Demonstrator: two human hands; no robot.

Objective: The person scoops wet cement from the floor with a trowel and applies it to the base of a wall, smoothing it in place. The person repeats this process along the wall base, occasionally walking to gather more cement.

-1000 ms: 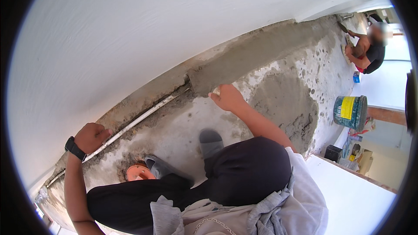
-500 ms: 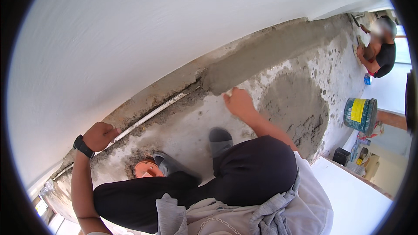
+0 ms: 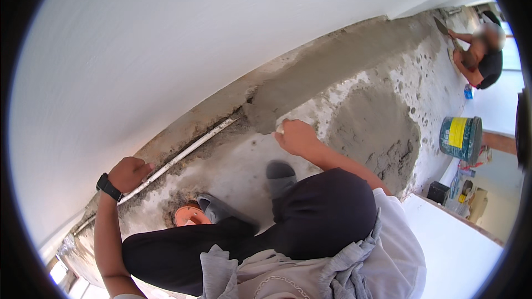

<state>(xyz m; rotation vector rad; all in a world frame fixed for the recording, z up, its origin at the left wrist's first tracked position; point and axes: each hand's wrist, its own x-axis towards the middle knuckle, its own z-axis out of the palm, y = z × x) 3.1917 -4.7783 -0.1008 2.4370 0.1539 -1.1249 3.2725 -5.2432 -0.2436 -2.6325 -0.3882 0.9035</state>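
Observation:
A white pipe (image 3: 191, 152) lies in a rough channel cut along the foot of the wall. Over its left part rests my left hand (image 3: 130, 175), wearing a black wristwatch; its fingers are curled and what they hold, if anything, is hidden. My right hand (image 3: 299, 138) is low above the floor, just short of the wet grey mortar strip (image 3: 338, 69) that covers the channel farther right. Its fingers are closed around something small and whitish, mostly hidden.
Rough mortar (image 3: 368, 127) is spread on the floor to the right. A green bucket (image 3: 468, 141) with a yellow label stands beyond. Far right, another person (image 3: 487, 63) crouches holding a trowel (image 3: 441, 26). An orange round piece (image 3: 190, 216) sits by my foot.
My right hand has moved slightly left and down, away from the mortar strip's end. My left hand stays at the pipe. The other person's trowel is now raised in clearer view.

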